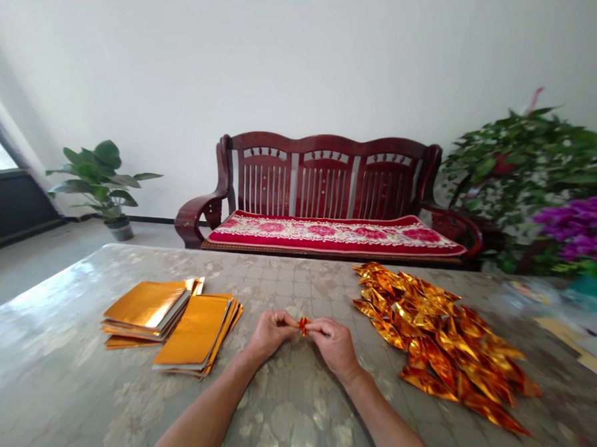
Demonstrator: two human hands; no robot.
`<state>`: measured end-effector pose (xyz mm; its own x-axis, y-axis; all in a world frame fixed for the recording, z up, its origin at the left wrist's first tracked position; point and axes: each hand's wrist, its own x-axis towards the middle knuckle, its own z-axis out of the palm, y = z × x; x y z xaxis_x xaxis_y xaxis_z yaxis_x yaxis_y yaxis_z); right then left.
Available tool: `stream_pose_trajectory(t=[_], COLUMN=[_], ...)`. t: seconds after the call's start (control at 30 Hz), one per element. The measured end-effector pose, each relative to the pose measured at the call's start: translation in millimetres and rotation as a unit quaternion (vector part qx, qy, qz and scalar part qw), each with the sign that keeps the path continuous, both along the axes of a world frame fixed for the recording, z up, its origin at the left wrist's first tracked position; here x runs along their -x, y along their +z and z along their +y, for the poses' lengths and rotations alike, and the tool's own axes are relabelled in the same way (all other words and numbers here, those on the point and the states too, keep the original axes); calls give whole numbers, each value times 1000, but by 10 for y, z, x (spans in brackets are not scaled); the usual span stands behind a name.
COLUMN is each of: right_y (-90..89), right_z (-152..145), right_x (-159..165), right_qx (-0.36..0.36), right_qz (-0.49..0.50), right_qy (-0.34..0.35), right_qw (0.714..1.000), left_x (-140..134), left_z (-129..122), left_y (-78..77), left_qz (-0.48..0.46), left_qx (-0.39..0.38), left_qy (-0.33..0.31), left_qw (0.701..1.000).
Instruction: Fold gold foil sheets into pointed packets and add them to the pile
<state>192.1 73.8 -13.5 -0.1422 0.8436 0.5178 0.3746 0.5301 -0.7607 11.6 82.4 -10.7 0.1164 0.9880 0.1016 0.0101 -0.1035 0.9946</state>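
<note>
While L hand (269,334) & R hand (336,345) pinch foil pc (304,326), ends hidden, exact shape unclear

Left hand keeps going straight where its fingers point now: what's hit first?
Beyond the small orange foil piece pinched in the left hand, most likely the right hand, which grips the piece from the opposite side. Exact depth alignment is hard to judge from one view.
</note>
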Motion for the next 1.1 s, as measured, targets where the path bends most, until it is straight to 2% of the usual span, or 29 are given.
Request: stream_pose_trajectory(t=[0.3, 0.53, 0.83, 1.1], right_y=[-5, 12, 6, -23], right_z=[38, -6, -115, -155], right_x=[29, 68, 81, 61], right_qx=[49, 90, 88, 70], right_qz=[23, 20, 18, 12], right_qy=[14, 9, -23, -32], right_qw=[998, 996, 996, 997], left_x=[-22, -40, -84, -146], left_z=[7, -25, -87, -127], left_y=[-9, -32, -72, -76], left_qz=[-15, 19, 56, 53], left_qx=[8, -14, -28, -21], left_qy=[-27, -14, 15, 5], left_qw=[999, 1000, 998, 998])
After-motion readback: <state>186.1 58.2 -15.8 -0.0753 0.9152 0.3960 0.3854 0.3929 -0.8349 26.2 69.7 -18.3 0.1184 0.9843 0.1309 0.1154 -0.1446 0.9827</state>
